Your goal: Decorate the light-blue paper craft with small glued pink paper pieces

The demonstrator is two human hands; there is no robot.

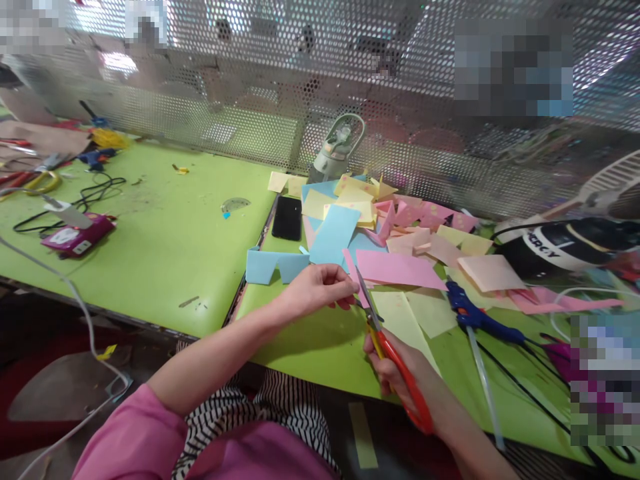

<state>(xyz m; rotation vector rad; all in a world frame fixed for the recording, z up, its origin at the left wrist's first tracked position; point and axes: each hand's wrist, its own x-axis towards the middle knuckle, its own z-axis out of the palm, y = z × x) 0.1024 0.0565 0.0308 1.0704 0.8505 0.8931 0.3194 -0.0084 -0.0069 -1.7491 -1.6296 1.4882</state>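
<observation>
My left hand (320, 288) pinches a narrow pink paper strip (354, 272) at the front of the green table (165, 253). My right hand (400, 373) grips red-handled scissors (395, 360), whose blades point up at the strip and close on it near my left fingers. Just beyond lie a large pink sheet (397, 268) and pale yellow-green sheets (405, 317). A blue cut-out piece (275, 265) lies to the left of my left hand.
A heap of pink, yellow and blue paper (380, 213) covers the table's back. A black phone (287, 218), a bottle (334, 152), a blue glue gun (473, 313), a fan (615, 180), a magenta box (77, 237) and cables (95, 193) lie around. Perforated metal screen behind.
</observation>
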